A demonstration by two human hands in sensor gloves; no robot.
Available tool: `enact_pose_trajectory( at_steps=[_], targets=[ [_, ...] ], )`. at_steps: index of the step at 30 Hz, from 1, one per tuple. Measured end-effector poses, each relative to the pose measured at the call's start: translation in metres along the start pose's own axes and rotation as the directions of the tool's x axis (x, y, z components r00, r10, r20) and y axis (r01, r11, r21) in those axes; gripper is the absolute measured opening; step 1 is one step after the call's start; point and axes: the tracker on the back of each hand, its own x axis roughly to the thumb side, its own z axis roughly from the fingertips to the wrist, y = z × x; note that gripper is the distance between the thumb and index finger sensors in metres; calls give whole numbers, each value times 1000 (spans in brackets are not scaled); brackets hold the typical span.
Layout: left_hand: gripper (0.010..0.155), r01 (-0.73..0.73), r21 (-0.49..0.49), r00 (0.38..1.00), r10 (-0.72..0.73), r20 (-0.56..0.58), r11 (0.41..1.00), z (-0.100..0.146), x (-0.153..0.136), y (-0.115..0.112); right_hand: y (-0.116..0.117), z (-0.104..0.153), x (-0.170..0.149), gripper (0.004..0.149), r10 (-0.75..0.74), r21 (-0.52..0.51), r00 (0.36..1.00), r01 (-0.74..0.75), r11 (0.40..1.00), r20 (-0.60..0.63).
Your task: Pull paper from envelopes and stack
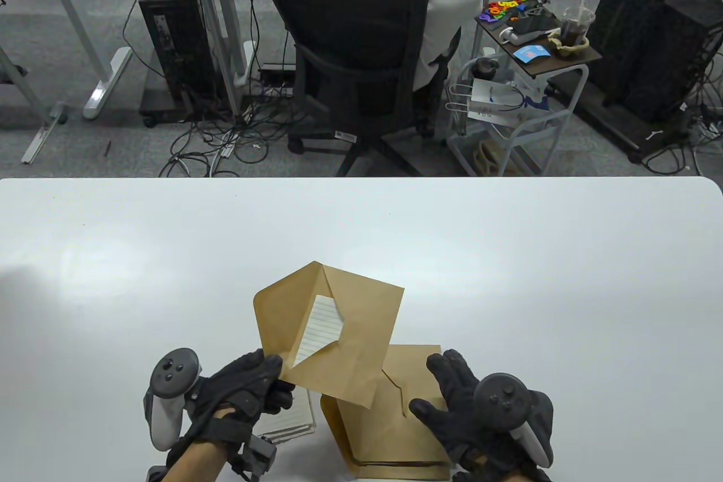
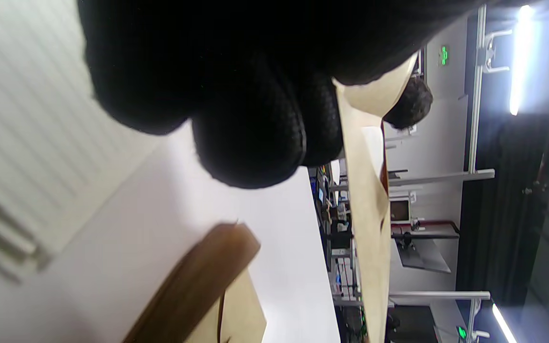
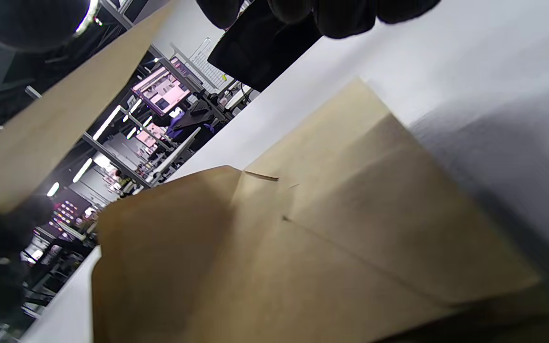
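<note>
My left hand (image 1: 257, 386) grips the near corner of a brown envelope (image 1: 361, 329) and holds it lifted above the table, flap open. A lined white sheet (image 1: 322, 329) pokes out of its mouth. The envelope's edge shows in the left wrist view (image 2: 367, 228). My right hand (image 1: 469, 408) is spread open over a pile of brown envelopes (image 1: 390, 431) lying on the table, holding nothing. That pile fills the right wrist view (image 3: 303, 247). A small stack of lined paper (image 1: 296, 420) lies under my left hand.
The white table (image 1: 508, 256) reaches to its far edge mid-frame. Beyond it a person sits in a black office chair (image 1: 356, 64), with a small cart (image 1: 536, 58) of items to the right.
</note>
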Motion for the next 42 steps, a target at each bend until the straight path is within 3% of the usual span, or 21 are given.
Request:
enact_pose_trajectory(
  at_steps=[5,10,19,27,32,35,36,39,42],
  targets=[
    [46,25,-53,1000,-25,17,998,3,0,-23,9,-2,-1,89,-247,129,969,247,961,-15],
    [46,24,-83,999,-20,48,996,6,2,-35,20,-5,-6,84,-447,222,888,459,860,-108],
    [46,32,-140,995,-19,98,990,8,1,-49,24,-3,-10,55,-587,148,788,613,776,-186],
    [49,92,-147,989,-73,131,985,10,4,-51,20,-2,-15,46,-579,74,792,601,796,-193],
    [55,147,5,966,-145,216,989,22,18,-33,14,-1,-18,46,-582,25,795,594,804,-173],
    [55,225,153,902,-265,342,962,36,33,-26,11,0,-16,46,-554,-15,821,558,830,-138],
    [53,246,159,879,-289,380,956,41,38,-27,11,1,-16,46,-548,-21,826,550,835,-134],
    [54,280,83,824,-284,490,956,48,48,-43,12,1,-14,46,-532,-23,837,534,845,-125],
    [60,328,-66,837,-258,482,942,48,44,-67,13,2,-11,46,-514,-22,852,514,857,-100]
  ],
)
